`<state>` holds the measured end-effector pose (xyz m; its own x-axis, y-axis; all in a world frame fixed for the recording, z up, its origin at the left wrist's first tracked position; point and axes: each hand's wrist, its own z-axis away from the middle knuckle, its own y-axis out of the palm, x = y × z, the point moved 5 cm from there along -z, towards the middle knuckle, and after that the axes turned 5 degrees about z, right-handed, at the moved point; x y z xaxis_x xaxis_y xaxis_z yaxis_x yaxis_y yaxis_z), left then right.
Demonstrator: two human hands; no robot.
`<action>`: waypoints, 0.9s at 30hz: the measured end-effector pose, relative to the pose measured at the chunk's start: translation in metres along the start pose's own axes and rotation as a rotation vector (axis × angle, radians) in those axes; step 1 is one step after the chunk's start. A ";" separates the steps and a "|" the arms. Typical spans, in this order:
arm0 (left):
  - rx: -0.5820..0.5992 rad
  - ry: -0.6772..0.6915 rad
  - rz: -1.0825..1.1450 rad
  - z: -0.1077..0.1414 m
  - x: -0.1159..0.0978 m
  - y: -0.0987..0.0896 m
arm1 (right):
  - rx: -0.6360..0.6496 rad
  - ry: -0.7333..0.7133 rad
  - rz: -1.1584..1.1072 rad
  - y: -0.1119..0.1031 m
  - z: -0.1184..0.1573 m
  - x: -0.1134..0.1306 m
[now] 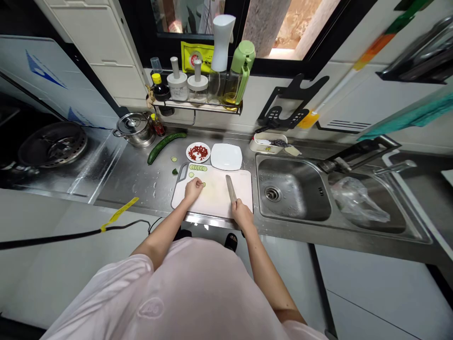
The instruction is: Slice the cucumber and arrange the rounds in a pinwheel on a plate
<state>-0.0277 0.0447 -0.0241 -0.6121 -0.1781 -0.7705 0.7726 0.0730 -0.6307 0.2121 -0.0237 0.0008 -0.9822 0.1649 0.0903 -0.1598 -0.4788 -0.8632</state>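
Over the left half of the white cutting board (215,198), my left hand (194,190) pinches a small cucumber slice (203,184) between its fingertips. My right hand (242,213) is closed round the handle of a knife (230,188), whose blade points away from me above the board's right part. A row of cucumber slices (198,167) lies at the board's upper left, with a single slice (191,174) below it. Behind the board stand a plate of chopped red pieces (198,153) and a white square plate (226,157). A long cucumber (166,143) rests on the counter at the left.
A lidded steel pot (135,129) stands at the back left, and a black pan (53,144) sits farther left. To the right is the steel sink (293,189), with a plastic bag (359,198) in its second basin. A rack (198,106) holds bottles and jars above the counter.
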 end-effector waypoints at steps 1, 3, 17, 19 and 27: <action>-0.015 -0.007 0.022 -0.001 0.002 -0.002 | 0.000 0.001 -0.002 0.000 0.000 0.000; -0.059 -0.029 0.043 -0.004 0.008 -0.008 | 0.000 0.004 -0.008 0.001 -0.001 -0.001; -0.257 -0.158 -0.110 -0.032 0.033 -0.040 | -0.043 -0.007 -0.040 0.007 -0.008 -0.006; -0.258 -0.161 -0.135 -0.034 0.034 -0.040 | -0.038 -0.012 -0.045 0.008 -0.009 -0.006; -0.263 -0.107 -0.249 -0.032 0.029 -0.041 | -0.005 -0.012 -0.064 0.007 -0.009 -0.007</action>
<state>-0.0825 0.0683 -0.0237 -0.7440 -0.3229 -0.5850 0.5241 0.2610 -0.8107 0.2185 -0.0204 -0.0099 -0.9711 0.1844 0.1516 -0.2220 -0.4635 -0.8578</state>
